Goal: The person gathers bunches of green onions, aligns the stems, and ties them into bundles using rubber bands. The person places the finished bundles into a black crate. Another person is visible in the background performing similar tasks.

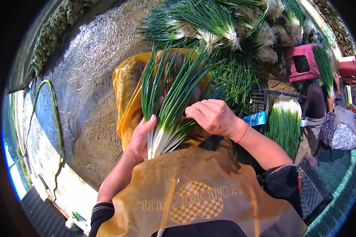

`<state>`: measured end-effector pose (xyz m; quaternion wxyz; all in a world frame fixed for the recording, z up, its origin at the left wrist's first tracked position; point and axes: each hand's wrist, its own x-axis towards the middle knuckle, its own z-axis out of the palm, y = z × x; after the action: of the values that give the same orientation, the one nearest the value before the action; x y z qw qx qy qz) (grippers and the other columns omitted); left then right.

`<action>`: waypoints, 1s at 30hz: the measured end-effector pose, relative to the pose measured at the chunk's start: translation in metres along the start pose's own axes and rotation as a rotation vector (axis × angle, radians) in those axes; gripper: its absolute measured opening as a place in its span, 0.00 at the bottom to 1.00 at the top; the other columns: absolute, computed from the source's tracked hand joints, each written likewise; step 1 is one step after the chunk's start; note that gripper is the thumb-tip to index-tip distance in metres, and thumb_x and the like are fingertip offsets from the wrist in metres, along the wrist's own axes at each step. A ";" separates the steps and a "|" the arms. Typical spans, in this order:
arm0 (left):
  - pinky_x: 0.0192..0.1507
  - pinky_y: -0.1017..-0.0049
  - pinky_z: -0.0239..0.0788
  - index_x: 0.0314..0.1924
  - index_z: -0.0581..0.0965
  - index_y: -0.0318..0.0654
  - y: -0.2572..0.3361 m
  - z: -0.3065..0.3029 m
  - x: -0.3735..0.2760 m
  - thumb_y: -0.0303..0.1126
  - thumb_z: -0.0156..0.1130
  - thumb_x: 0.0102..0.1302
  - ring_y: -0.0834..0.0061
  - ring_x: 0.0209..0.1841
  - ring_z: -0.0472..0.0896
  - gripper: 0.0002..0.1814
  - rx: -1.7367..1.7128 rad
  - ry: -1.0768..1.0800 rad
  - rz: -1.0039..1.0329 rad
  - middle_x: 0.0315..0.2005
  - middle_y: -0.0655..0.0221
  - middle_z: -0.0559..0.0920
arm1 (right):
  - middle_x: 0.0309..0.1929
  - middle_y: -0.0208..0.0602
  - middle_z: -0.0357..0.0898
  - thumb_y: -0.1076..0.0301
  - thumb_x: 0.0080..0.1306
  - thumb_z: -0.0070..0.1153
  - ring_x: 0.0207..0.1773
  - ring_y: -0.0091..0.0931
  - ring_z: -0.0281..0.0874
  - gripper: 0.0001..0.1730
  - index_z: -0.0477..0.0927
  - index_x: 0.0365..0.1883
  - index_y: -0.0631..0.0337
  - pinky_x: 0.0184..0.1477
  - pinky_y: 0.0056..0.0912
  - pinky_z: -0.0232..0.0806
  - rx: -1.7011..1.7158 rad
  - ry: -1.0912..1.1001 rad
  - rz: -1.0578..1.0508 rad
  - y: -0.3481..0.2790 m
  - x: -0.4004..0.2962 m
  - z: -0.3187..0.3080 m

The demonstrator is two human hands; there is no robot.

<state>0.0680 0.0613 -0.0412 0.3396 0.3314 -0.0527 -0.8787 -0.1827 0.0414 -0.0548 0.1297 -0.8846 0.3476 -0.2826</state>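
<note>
A bunch of green onions (172,109) rests over my lap, white stems toward me and green leaves pointing away. My left hand (142,133) is wrapped around its left side, thumb over the stems. At the right side of the bunch, my right hand (215,117) has curled fingers against the leaves; whether a leaf is pinched in them is hidden. Under the bunch, a yellow-orange waterproof apron (127,86) covers my legs and front. The white stem ends sit close to the apron's chest part.
Large bundles of green onions (213,23) lie ahead, with loose leaves (240,80) nearer. To the right are a black crate (259,96) of green onions, a pink stool (298,72), another crate (313,189) and a person (341,127) holding green onions. A hose (55,112) lies left.
</note>
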 end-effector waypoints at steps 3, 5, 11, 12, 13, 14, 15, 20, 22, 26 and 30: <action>0.70 0.51 0.65 0.79 0.54 0.51 -0.001 0.000 0.001 0.40 0.60 0.74 0.57 0.71 0.70 0.38 -0.014 -0.045 0.008 0.71 0.54 0.68 | 0.29 0.29 0.77 0.68 0.67 0.60 0.30 0.29 0.81 0.06 0.76 0.36 0.57 0.32 0.30 0.74 -0.193 0.137 0.261 0.025 -0.014 0.002; 0.70 0.50 0.64 0.79 0.53 0.53 -0.001 0.001 0.001 0.40 0.60 0.74 0.54 0.71 0.69 0.39 -0.007 -0.035 0.006 0.70 0.53 0.68 | 0.33 0.32 0.82 0.70 0.70 0.58 0.36 0.38 0.84 0.05 0.76 0.41 0.58 0.36 0.38 0.75 -0.224 0.257 0.577 0.067 -0.032 -0.013; 0.59 0.64 0.77 0.66 0.71 0.36 0.008 -0.003 -0.003 0.29 0.66 0.68 0.68 0.53 0.84 0.27 0.232 0.098 -0.129 0.54 0.61 0.83 | 0.57 0.40 0.78 0.72 0.69 0.60 0.44 0.40 0.84 0.20 0.78 0.60 0.54 0.44 0.39 0.76 -0.285 0.163 0.816 0.069 -0.031 -0.064; 0.56 0.65 0.78 0.61 0.75 0.35 0.011 0.002 -0.003 0.26 0.68 0.66 0.71 0.49 0.85 0.24 0.217 0.131 -0.178 0.50 0.64 0.84 | 0.53 0.40 0.81 0.75 0.68 0.59 0.44 0.35 0.84 0.18 0.81 0.56 0.57 0.45 0.35 0.76 -0.134 0.205 0.722 0.053 -0.016 -0.069; 0.56 0.66 0.78 0.61 0.75 0.35 0.011 0.004 -0.002 0.26 0.68 0.66 0.71 0.49 0.85 0.24 0.241 0.123 -0.173 0.50 0.64 0.84 | 0.49 0.36 0.82 0.75 0.66 0.60 0.43 0.39 0.83 0.15 0.83 0.51 0.54 0.45 0.37 0.77 -0.054 0.228 0.555 0.036 -0.001 -0.068; 0.56 0.66 0.78 0.61 0.74 0.36 0.010 0.004 -0.002 0.25 0.68 0.66 0.71 0.49 0.85 0.24 0.267 0.115 -0.169 0.50 0.64 0.84 | 0.51 0.33 0.82 0.76 0.64 0.61 0.45 0.35 0.82 0.19 0.82 0.54 0.51 0.45 0.36 0.77 0.002 0.235 0.332 0.023 0.012 -0.059; 0.55 0.66 0.79 0.61 0.74 0.36 0.010 0.005 -0.001 0.25 0.68 0.66 0.71 0.49 0.85 0.24 0.291 0.099 -0.173 0.51 0.64 0.84 | 0.56 0.31 0.80 0.77 0.62 0.59 0.46 0.32 0.80 0.24 0.82 0.57 0.49 0.47 0.34 0.77 0.027 0.121 0.248 0.004 0.018 -0.052; 0.55 0.67 0.78 0.62 0.73 0.38 0.008 0.010 -0.004 0.22 0.63 0.68 0.72 0.49 0.84 0.23 0.257 0.203 -0.104 0.50 0.64 0.84 | 0.60 0.34 0.78 0.78 0.58 0.56 0.45 0.31 0.79 0.22 0.82 0.52 0.52 0.45 0.32 0.76 0.129 -0.023 0.167 -0.029 -0.010 -0.011; 0.55 0.66 0.78 0.62 0.73 0.37 0.006 0.002 -0.003 0.22 0.61 0.68 0.71 0.50 0.84 0.22 0.249 0.213 -0.092 0.50 0.63 0.84 | 0.60 0.35 0.78 0.78 0.58 0.57 0.46 0.31 0.79 0.19 0.82 0.49 0.54 0.45 0.32 0.76 0.120 -0.004 0.184 -0.032 -0.021 -0.013; 0.55 0.66 0.78 0.62 0.72 0.37 0.005 0.002 -0.001 0.23 0.61 0.69 0.70 0.51 0.84 0.22 0.252 0.188 -0.093 0.52 0.61 0.83 | 0.60 0.34 0.78 0.77 0.56 0.61 0.48 0.33 0.78 0.19 0.84 0.47 0.55 0.47 0.33 0.75 0.123 0.023 0.221 -0.037 -0.032 -0.009; 0.57 0.64 0.78 0.63 0.71 0.37 0.006 -0.005 -0.003 0.24 0.61 0.70 0.68 0.52 0.84 0.23 0.210 0.143 -0.104 0.54 0.61 0.82 | 0.63 0.28 0.76 0.67 0.58 0.64 0.55 0.30 0.75 0.22 0.83 0.53 0.49 0.59 0.34 0.68 -0.017 0.060 0.230 -0.046 -0.026 -0.012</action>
<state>0.0760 0.0598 -0.0414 0.2597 0.4291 -0.1030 -0.8589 -0.1806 0.0924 -0.0359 0.1431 -0.8312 0.4528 -0.2890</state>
